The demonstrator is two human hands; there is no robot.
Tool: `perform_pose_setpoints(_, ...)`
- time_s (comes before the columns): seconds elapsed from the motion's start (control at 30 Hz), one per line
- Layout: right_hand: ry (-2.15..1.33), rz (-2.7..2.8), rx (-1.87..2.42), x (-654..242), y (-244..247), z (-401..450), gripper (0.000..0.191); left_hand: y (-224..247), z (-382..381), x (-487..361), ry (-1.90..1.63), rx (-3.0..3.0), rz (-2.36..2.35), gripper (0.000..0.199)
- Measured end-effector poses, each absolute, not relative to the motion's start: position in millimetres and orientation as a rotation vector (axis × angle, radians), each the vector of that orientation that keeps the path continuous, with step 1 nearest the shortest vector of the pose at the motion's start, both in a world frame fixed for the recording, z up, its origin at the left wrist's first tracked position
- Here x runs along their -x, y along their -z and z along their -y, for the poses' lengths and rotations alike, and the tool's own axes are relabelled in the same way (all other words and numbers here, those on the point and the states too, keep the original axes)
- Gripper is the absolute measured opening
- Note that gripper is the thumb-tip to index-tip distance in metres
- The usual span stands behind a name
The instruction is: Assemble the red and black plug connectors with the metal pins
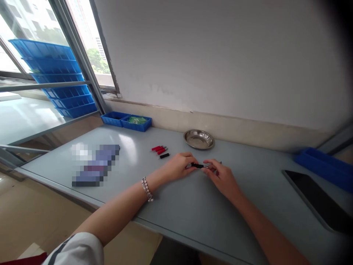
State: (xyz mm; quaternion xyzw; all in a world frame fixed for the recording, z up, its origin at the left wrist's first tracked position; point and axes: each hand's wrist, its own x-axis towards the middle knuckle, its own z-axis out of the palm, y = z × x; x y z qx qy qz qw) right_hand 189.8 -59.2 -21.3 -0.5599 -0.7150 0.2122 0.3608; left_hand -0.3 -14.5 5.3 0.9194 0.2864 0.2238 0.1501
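Between my two hands, just above the grey table, is a small black cylindrical piece with a metal tip (pixel 198 166). My left hand (pixel 182 165) pinches its black end, and a beaded bracelet circles that wrist. At the metal end, my right hand (pixel 220 176) grips with thumb and fingertips. A small dark end shows behind the right fingers; what it belongs to is hidden. To the left of my hands lie several red cylindrical pieces (pixel 160 149) with metal pins, and a similar black piece (pixel 164 156) beside them.
Beyond my hands stands a round metal dish (pixel 190 144). Two small blue bins (pixel 138 127) sit at the back left, one holding green packets. A blurred-out item (pixel 96 165) lies left. At right are a dark tablet-like slab (pixel 314 198) and a blue bin (pixel 325 167). Stacked blue crates (pixel 68 81) stand by the window.
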Motion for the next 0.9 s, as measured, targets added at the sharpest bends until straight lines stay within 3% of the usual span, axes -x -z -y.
perform_pose_setpoints(0.17,-0.488,1.852,1.401,-190.0,21.3,58.9,0.02,-5.0,13.8,0.7,-0.624,-2.646,-0.834,0.019)
perform_pose_setpoints(0.33,-0.472,1.895,1.444,-190.1,19.7,60.7,0.032,-4.1,14.4,-0.4,-0.63,-2.656,-0.836,0.02)
perform_pose_setpoints(0.57,-0.43,1.874,1.423,-190.8,20.0,60.2,0.021,-6.2,15.9,-0.4,-0.646,-2.648,-0.842,0.018)
perform_pose_setpoints(0.9,-0.33,2.037,1.378,-191.3,16.8,59.4,0.028,-5.5,14.8,0.5,-0.624,-2.673,-0.806,0.021)
